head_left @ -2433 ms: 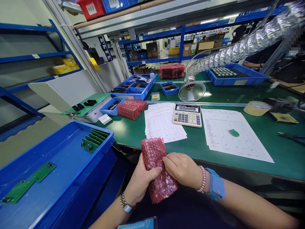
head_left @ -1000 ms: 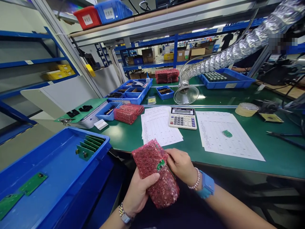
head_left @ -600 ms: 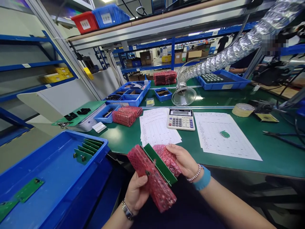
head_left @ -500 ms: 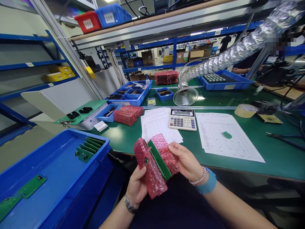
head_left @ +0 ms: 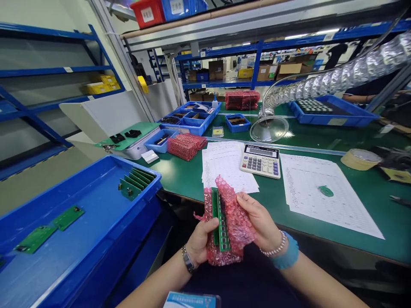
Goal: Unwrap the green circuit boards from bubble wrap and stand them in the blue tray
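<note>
Two grasping hands, left hand (head_left: pixel 202 241) and right hand (head_left: pixel 261 222), hold a green circuit board (head_left: pixel 218 220) in opened pink bubble wrap (head_left: pixel 236 218) just off the worktop (head_left: pixel 359 214) front edge, where a slipping grip could drop it.

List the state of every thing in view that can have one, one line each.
Left hand, gripping the wrap and board from below
Right hand, holding the wrap's other side
Green circuit board, exposed, resting in the wrap
Pink bubble wrap, parted around the board
Wrapped packs, closed, lying on the table
Blue tray, holding green boards, some racked upright, others flat
Tape roll, lying flat
</note>
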The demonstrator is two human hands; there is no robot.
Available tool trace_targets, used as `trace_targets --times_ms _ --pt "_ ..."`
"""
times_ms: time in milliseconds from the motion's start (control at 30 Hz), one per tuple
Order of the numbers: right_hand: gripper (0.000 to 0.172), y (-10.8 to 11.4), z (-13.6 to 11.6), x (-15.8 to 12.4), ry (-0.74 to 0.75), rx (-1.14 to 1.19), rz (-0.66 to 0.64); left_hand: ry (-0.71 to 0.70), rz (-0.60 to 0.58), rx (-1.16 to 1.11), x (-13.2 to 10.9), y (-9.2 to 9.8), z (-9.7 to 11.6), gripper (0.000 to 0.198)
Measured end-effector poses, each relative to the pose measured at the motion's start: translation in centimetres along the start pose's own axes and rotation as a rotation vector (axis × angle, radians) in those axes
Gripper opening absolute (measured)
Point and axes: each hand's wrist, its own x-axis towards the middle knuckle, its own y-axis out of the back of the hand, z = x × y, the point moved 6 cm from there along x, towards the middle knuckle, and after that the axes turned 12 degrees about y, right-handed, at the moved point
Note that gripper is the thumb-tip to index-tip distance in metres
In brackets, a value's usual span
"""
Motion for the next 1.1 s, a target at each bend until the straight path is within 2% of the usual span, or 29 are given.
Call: trace_targets --times_ms 67,167,233,300,367,433,500,567,700,800,900,1000,1100 --pt "0.016 0.3 -0.1 0.2 0.020 -0.020 0.007 0.018 0.013 -0.005 0.2 0.5 -0.1 0.036" --pt "0.025 1.6 -0.8 0.8 -0.020 -0.005 0.031 0.046 -0.065 -0.079 0.2 0.6 0.1 0.037" --pt "0.031 2.9 -1.7 1.1 -0.040 0.000 0.055 0.009 -0.083 -0.133 0.0 0.8 0.7 0.041" --pt "0.036 4.4 -2.8 1.1 0.018 -0.049 0.112 -0.049 -0.057 -0.161 -0.4 1.1 1.3 0.047" --pt "0.035 5.2 -3.0 0.6 0.066 -0.155 0.123 -0.107 -0.049 -0.165 -0.7 1.2 1.9 0.057" --pt "0.028 4.4 -1.7 -0.3 -0.007 -0.228 -0.018 -0.153 -0.066 -0.144 -0.9 0.9 2.3 0.064" --pt "0.034 2.4 0.5 -1.4 -0.119 -0.225 -0.240 -0.156 -0.083 -0.095 -0.7 0.4 2.4 0.067" --pt "0.036 0.8 2.2 -2.2 -0.178 -0.192 -0.348 -0.149 -0.057 -0.026 -0.4 0.3 2.4 0.065" --pt "0.037 0.2 3.0 -1.9 -0.104 -0.185 -0.242 -0.301 0.183 0.168 -0.6 1.5 3.5 0.061" --pt "0.040 0.1 1.9 -1.3 0.066 -0.395 -0.208 -0.393 0.290 0.343 -1.3 1.8 4.2 0.053" --pt "0.041 -0.9 0.6 -1.3 0.261 -0.744 -0.261 -0.327 0.249 0.360 -1.6 1.7 3.8 0.045" --pt "0.048 -2.1 0.3 -1.9 0.397 -1.005 -0.323 -0.328 0.132 0.302 -1.7 1.1 3.2 0.065" --pt "0.049 -2.1 0.8 -2.7 0.396 -1.112 -0.316 -0.324 -0.019 0.264 -1.7 0.5 2.1 0.077"
